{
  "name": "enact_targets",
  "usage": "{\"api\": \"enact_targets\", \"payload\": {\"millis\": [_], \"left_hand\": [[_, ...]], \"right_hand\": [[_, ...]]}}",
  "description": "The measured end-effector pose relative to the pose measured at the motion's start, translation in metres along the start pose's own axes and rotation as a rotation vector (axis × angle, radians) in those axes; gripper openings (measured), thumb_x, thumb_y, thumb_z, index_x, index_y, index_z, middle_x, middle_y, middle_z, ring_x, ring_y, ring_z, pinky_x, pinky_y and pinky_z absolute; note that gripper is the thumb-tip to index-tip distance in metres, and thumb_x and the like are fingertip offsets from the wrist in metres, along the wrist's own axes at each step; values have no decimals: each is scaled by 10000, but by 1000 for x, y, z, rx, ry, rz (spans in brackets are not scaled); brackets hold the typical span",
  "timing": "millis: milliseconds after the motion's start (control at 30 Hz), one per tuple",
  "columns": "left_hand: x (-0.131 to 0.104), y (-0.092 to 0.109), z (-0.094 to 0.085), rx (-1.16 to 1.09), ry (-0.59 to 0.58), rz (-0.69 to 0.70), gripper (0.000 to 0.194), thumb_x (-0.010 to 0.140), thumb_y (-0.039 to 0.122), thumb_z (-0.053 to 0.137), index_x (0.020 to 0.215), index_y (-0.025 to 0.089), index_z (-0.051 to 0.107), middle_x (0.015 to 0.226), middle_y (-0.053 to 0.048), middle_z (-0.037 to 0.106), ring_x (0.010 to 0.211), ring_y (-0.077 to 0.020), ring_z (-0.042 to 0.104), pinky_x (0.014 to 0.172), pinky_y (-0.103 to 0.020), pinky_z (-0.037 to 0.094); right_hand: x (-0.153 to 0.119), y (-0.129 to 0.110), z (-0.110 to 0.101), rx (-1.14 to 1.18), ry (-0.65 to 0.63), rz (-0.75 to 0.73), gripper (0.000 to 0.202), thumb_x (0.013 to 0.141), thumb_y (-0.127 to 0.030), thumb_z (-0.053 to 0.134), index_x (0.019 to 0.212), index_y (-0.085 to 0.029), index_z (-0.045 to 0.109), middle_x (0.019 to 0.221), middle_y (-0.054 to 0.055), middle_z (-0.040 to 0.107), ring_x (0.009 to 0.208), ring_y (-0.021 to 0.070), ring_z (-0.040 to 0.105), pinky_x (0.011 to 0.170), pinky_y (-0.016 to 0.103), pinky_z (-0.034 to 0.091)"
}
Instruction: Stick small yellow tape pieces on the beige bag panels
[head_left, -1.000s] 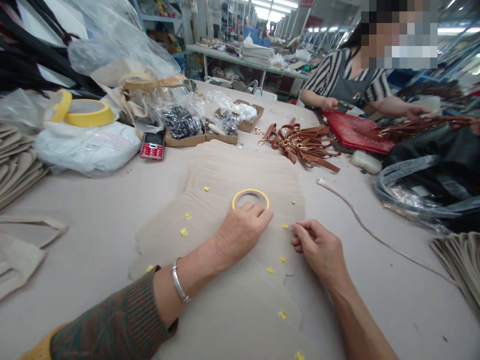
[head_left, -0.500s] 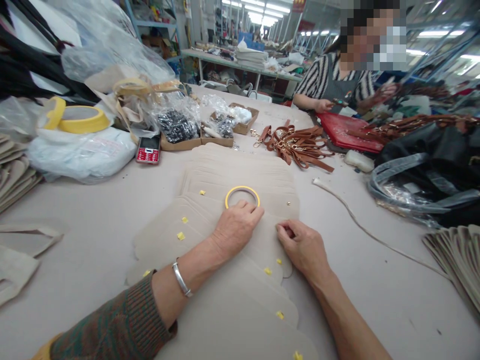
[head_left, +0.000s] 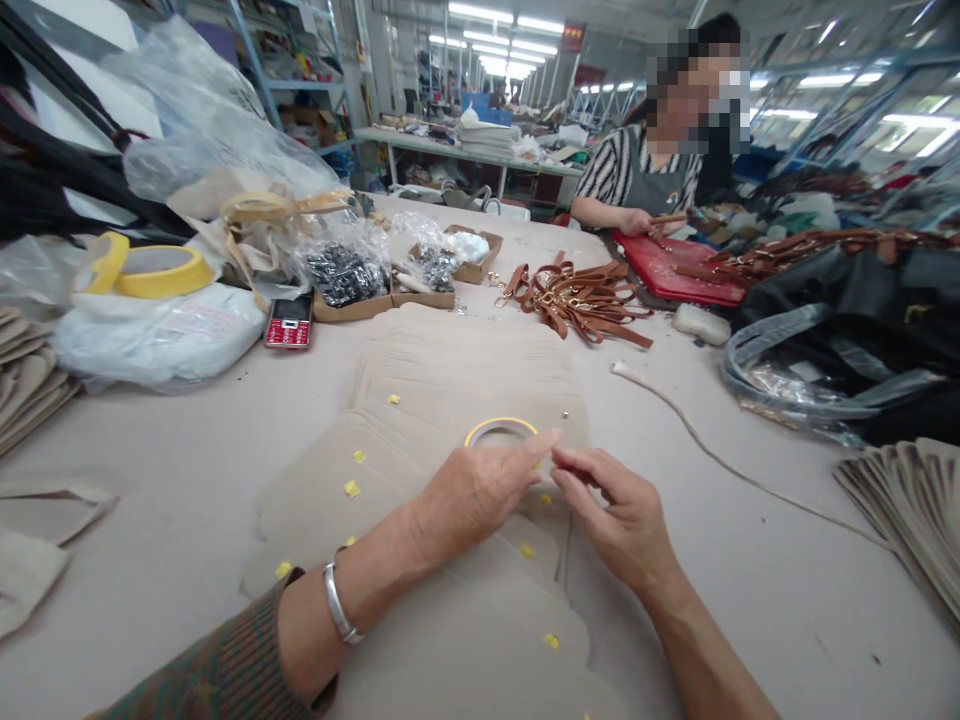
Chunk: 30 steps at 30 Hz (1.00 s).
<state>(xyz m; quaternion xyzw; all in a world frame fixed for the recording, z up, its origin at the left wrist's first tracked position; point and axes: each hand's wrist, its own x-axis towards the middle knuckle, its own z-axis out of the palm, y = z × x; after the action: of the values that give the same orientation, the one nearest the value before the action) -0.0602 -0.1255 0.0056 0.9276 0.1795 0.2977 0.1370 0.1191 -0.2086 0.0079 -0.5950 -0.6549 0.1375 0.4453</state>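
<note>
Two bare hands meet, fingertips nearly touching, above an overlapping spread of flat beige sheets with rounded corners [head_left: 465, 365] on a pale work table [head_left: 697, 520]. The left hand [head_left: 472, 495], a silver metal bangle [head_left: 337, 602] at its wrist, lies palm-down with its fingers pointing towards the other hand. A narrow ring-shaped roll of yellow tape [head_left: 501, 421] shows just beyond these fingers, over the sheets, its near part hidden; whether the fingers grip it cannot be told. The right hand [head_left: 619, 515] has thumb and forefinger curved towards each other, tips close together; whether anything is pinched there cannot be determined. Small yellow tape squares [head_left: 352, 489] are noted on the sheets along both sides. Beyond the sheets lies a heap of brown leather straps with gold-coloured metal fittings [head_left: 574, 295]; a red-and-black keypad phone [head_left: 289, 322] lies at the far left.
</note>
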Motion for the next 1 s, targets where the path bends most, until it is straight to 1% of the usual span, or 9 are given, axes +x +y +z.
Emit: {"api": "enact_targets", "payload": {"millis": [167, 367, 467, 533, 633, 700, 767, 833, 1000], "left_hand": [[0, 6, 3, -17, -28, 0, 356, 991, 219, 375, 1331, 123, 333, 993, -76, 688, 918, -164, 670, 770, -268, 548], [-2, 8, 2, -43, -125, -36, 176, 986, 214, 363, 1115, 174, 475, 904, -25, 658, 829, -168, 650, 679, -263, 502], [1, 8, 0, -16, -125, -60, 141, 980, 215, 373, 967, 182, 510, 827, -9, 631, 772, -158, 625, 645, -244, 461], [3, 9, 0, 25, -105, -67, 163, 976, 214, 379, 895, 181, 516, 763, -3, 601, 713, -150, 594, 605, -237, 427], [4, 13, 0, 96, -10, -9, 217, 972, 203, 361, 822, 181, 515, 694, 4, 550, 621, -142, 522, 539, -248, 365], [4, 15, 2, 135, 58, 46, 216, 962, 179, 360, 808, 183, 512, 679, 7, 533, 595, -141, 489, 521, -259, 339], [3, 15, 3, 175, 88, 61, 192, 953, 162, 379, 814, 185, 509, 680, 11, 529, 602, -142, 484, 531, -264, 340], [3, 12, 5, 241, 46, 21, 163, 953, 166, 405, 829, 183, 509, 705, 7, 545, 640, -150, 503, 558, -267, 362], [4, -1, 11, 403, -239, -95, 88, 936, 171, 472, 871, 178, 530, 817, -35, 595, 780, -210, 537, 657, -315, 431]], "right_hand": [[0, -4, 4, -82, -48, -184, 193, 882, -108, 508, 983, -215, 634, 922, 48, 698, 876, 154, 646, 790, 287, 519], [-3, -7, 6, -246, 49, -259, 151, 808, -71, 533, 817, -194, 621, 698, 2, 664, 622, 117, 615, 613, 225, 479], [-4, -14, 7, -259, 102, -227, 145, 796, -89, 536, 776, -192, 636, 642, -10, 652, 550, 101, 590, 572, 213, 461], [-3, -20, 9, -185, 121, -109, 129, 787, -126, 548, 737, -194, 646, 620, -12, 653, 524, 100, 584, 549, 211, 460], [1, -24, 11, 68, 114, 250, 116, 773, -237, 588, 687, -185, 646, 543, -15, 634, 463, 106, 561, 472, 208, 452], [5, -18, 10, 244, 129, 478, 157, 744, -313, 628, 672, -174, 639, 489, -22, 606, 425, 109, 544, 432, 209, 447], [8, -6, 5, 351, 142, 623, 212, 695, -367, 681, 664, -162, 635, 487, -21, 603, 416, 108, 544, 431, 216, 465], [9, 9, -3, 383, 109, 711, 267, 656, -403, 728, 679, -150, 645, 522, -8, 626, 429, 108, 560, 444, 219, 482], [4, 36, -14, 356, -56, 792, 375, 663, -476, 747, 789, -128, 691, 617, 36, 681, 499, 115, 609, 507, 224, 515]]}}
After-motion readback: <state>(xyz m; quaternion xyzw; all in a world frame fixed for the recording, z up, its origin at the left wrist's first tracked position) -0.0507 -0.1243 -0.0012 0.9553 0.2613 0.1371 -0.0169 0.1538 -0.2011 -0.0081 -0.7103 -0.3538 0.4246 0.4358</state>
